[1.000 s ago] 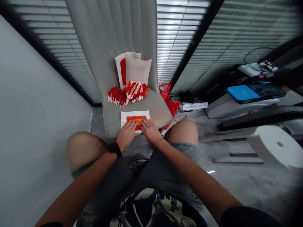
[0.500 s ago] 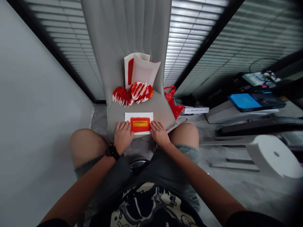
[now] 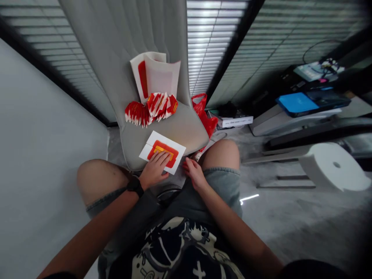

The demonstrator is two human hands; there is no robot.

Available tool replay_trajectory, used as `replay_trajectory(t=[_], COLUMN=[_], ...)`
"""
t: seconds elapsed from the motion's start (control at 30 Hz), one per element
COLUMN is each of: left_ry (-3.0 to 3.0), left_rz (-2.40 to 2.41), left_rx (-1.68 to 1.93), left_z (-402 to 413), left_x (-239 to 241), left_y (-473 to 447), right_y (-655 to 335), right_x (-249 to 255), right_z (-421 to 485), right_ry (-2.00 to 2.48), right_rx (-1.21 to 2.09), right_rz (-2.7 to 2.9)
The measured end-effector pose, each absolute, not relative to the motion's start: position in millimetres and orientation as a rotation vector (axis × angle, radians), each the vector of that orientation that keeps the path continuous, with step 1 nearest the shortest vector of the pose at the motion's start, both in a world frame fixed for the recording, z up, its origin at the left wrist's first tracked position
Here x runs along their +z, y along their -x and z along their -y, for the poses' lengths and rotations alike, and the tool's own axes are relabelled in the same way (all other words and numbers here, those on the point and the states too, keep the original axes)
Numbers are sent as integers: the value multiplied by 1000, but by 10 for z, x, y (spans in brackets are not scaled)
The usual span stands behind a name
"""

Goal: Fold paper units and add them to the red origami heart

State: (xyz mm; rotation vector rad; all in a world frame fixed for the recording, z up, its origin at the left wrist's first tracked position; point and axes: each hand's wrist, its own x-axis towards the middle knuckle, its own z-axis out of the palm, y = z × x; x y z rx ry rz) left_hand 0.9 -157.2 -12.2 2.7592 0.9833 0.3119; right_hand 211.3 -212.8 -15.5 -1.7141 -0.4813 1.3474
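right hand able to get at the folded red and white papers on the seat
Probably yes. The right hand holds nothing, and the folded red and white papers lie further back on the chair seat. Only the flat paper sheet lies between them, and the left hand is off to one side.

Left hand (image 3: 154,169) hides part of card (image 3: 171,149); far gadgets (image 3: 318,71) too small.
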Motion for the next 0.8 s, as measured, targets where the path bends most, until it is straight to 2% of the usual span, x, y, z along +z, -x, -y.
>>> replay_trajectory(t=[0.07, 0.13, 0.47, 0.8], left_ry=[-2766, -2751, -2648, -2416], left_rz=[-867, -810, -957, -1616], left_rx=[275, 276, 466, 622], left_z=[1562, 1557, 1559, 1594], left_x=[-116, -105, -42, -37], left_y=[78, 112, 24, 30], right_y=[-2101, -2071, -1895, -2020], right_x=[-159, -177, -295, -216], right_z=[2165, 2145, 2100, 2081], right_ry=[1568, 1458, 1516, 1641], right_rx=[1653, 1753, 1595, 1523], right_rz=[233, 124, 346, 552])
